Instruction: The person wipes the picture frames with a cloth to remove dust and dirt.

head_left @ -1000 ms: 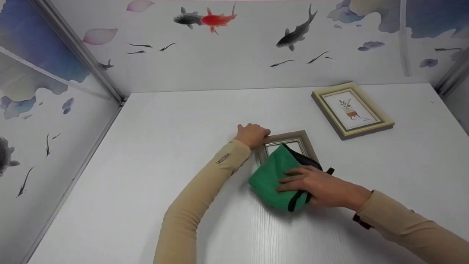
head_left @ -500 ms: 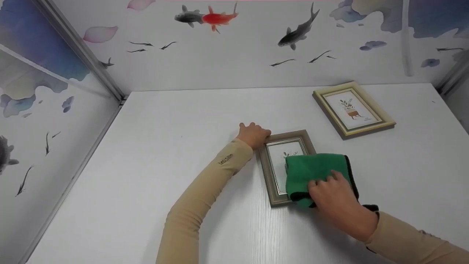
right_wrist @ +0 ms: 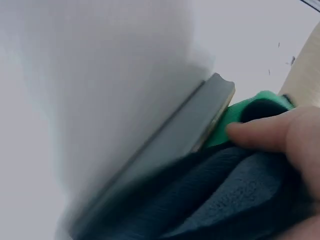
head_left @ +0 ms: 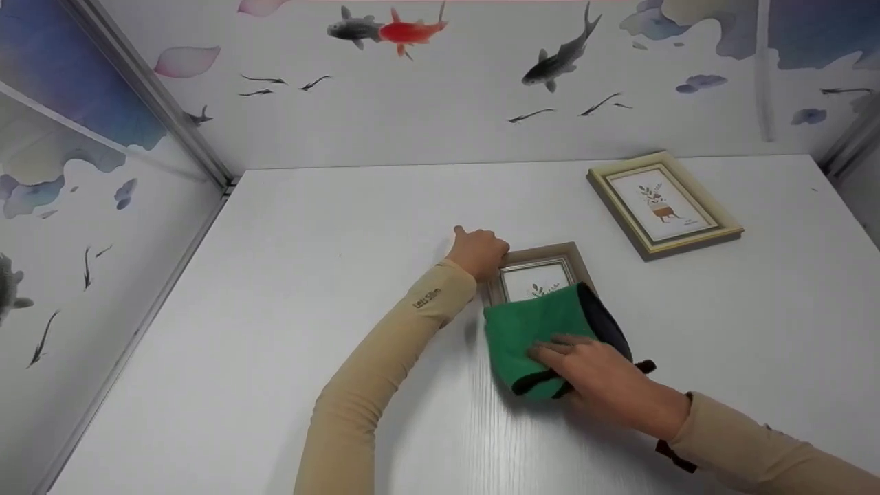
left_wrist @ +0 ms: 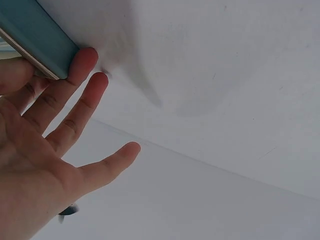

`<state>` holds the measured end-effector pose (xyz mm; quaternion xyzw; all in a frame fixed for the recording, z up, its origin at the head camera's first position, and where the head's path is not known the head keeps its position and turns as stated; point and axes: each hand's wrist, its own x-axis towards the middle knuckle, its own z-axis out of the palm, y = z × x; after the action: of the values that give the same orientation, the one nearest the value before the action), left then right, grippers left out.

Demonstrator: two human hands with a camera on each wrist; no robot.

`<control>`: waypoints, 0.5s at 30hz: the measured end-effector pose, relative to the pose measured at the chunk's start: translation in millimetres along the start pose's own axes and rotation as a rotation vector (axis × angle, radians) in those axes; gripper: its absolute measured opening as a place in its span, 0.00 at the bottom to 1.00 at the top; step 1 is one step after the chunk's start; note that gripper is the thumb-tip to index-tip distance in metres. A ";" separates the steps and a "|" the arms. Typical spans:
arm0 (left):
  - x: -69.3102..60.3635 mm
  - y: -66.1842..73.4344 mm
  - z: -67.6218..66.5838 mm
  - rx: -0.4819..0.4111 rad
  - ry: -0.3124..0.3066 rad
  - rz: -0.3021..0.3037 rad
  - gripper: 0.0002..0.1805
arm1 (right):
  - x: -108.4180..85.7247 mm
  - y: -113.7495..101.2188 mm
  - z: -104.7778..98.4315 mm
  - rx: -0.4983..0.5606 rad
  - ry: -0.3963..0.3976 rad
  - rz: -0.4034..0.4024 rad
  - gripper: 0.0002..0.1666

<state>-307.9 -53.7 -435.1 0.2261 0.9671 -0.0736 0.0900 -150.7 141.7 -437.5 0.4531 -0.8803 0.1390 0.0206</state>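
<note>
A grey-brown picture frame [head_left: 548, 251] with a plant print lies flat on the white table. At its far left corner my left hand [head_left: 478, 254] holds the edge; in the left wrist view the thumb and a finger pinch the frame's corner [left_wrist: 42, 37] while other fingers spread away. A folded green cloth [head_left: 526, 326] with black trim covers the frame's near part. My right hand [head_left: 605, 381] holds it there, fingers lying over the top. From the right wrist view, the thumb [right_wrist: 260, 134] lies across the cloth's dark side [right_wrist: 230, 195], beside the frame's edge [right_wrist: 185, 125].
A second, gold-coloured picture frame [head_left: 705, 185] with a similar print lies at the back right of the table [head_left: 206, 309]. Walls [head_left: 440, 130] with painted fish stand along the back and left.
The right hand swept the cloth rightward over the frame, then back left and nearer, its fingers flattening over it. The left hand stays at the corner. The gold frame has not moved.
</note>
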 end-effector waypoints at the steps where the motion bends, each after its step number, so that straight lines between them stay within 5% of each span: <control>1: -0.1 0.0 0.2 0.005 0.002 0.001 0.14 | -1.0 1.1 0.1 0.031 -0.013 -0.012 0.35; 9: -2.4 -1.2 1.4 0.023 0.026 0.023 0.13 | -15.3 15.2 1.0 0.250 -0.045 -0.191 0.48; 15: -1.5 -0.7 1.0 0.007 0.014 0.020 0.12 | -22.1 19.6 -6.8 0.187 -0.018 -0.207 0.44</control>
<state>-306.8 -55.1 -435.7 0.2364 0.9652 -0.0744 0.0834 -154.0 171.8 -438.9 0.5426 -0.8123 0.2133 -0.0154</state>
